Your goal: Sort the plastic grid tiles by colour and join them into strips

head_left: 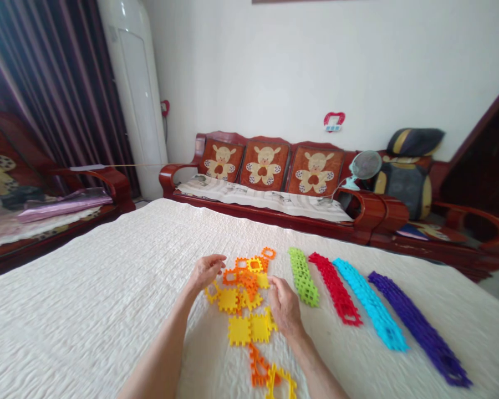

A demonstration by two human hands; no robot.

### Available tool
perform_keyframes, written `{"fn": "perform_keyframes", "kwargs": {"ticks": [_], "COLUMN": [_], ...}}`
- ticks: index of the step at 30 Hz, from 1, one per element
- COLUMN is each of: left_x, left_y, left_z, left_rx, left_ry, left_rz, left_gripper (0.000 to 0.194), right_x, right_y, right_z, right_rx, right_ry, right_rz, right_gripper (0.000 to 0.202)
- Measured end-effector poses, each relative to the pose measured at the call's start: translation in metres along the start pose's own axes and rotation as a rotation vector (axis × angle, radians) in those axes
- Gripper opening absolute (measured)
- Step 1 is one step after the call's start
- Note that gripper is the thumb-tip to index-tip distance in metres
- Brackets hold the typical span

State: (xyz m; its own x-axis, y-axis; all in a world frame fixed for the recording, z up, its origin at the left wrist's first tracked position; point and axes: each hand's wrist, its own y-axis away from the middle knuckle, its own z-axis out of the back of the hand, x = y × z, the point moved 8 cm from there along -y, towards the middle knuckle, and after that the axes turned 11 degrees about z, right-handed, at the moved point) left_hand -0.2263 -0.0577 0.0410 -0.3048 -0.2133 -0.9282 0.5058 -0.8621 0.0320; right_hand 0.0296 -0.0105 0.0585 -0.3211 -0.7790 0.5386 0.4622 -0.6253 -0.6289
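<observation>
A loose pile of yellow and orange notched plastic building tiles lies between my hands, with an orange tile [247, 279] near its middle. My left hand [207, 272] hovers at the pile's left side, fingers loosely bent and apart, nothing visible in it. On the other side, my right hand [285, 306] is cupped, its fingertips beside a yellow square tile [262, 281]; whether they touch it I cannot tell. Closer to me are joined yellow squares [240, 331], an orange triangular tile [258, 366] and a yellow frame tile [281, 382].
Right of the pile lie long rows of similar tiles: green [303, 277], red [336, 289], light blue [371, 303] and purple [419, 327]. All rest on a white quilted cover [120, 277]. Beyond stand a wooden sofa [258, 211] and a small fan [366, 165].
</observation>
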Motion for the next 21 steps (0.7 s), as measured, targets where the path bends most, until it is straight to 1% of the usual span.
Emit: {"fn": "perform_keyframes", "kwargs": {"ticks": [2,3,5,8,11,14,17,19,20,21], "left_x": [-0.019,-0.029,-0.042,-0.048,-0.040,-0.033,-0.042,-0.051,-0.053,-0.053], "left_y": [-0.011,-0.018,-0.033,-0.053,-0.063,-0.060,-0.048,-0.039,-0.036,-0.034], "left_z": [-0.005,-0.012,-0.030,-0.059,-0.082,-0.097,-0.104,-0.109,-0.111,-0.113], "left_rx": [0.015,0.045,0.142,0.275,0.340,0.376,0.395,0.443,0.477,0.512], "left_ry": [-0.146,-0.216,-0.305,-0.296,-0.254,-0.269,-0.279,-0.301,-0.316,-0.325], "left_rz": [-0.093,-0.141,-0.200,-0.229,-0.209,-0.209,-0.316,-0.374,-0.365,-0.327], "left_gripper": [0.036,0.034,0.034,0.036,0.038,0.043,0.045,0.042,0.039,0.036], "right_x": [-0.010,-0.015,-0.024,-0.029,-0.027,-0.024,-0.025,-0.029,-0.031,-0.033], "right_y": [0.000,0.001,0.002,0.003,0.003,0.001,0.000,0.000,0.000,0.000], "right_z": [0.000,-0.001,-0.003,-0.004,-0.002,0.001,0.002,0.004,0.005,0.005], "right_rx": [0.014,0.024,0.039,0.045,0.028,0.009,-0.018,-0.064,-0.085,-0.101], "right_ry": [0.031,0.035,0.023,-0.012,-0.031,-0.043,-0.049,-0.040,-0.032,-0.021], "right_rz": [-0.005,-0.022,-0.062,-0.113,-0.139,-0.143,-0.147,-0.156,-0.159,-0.161], "right_gripper": [0.033,0.033,0.033,0.034,0.035,0.035,0.034,0.034,0.034,0.034]}}
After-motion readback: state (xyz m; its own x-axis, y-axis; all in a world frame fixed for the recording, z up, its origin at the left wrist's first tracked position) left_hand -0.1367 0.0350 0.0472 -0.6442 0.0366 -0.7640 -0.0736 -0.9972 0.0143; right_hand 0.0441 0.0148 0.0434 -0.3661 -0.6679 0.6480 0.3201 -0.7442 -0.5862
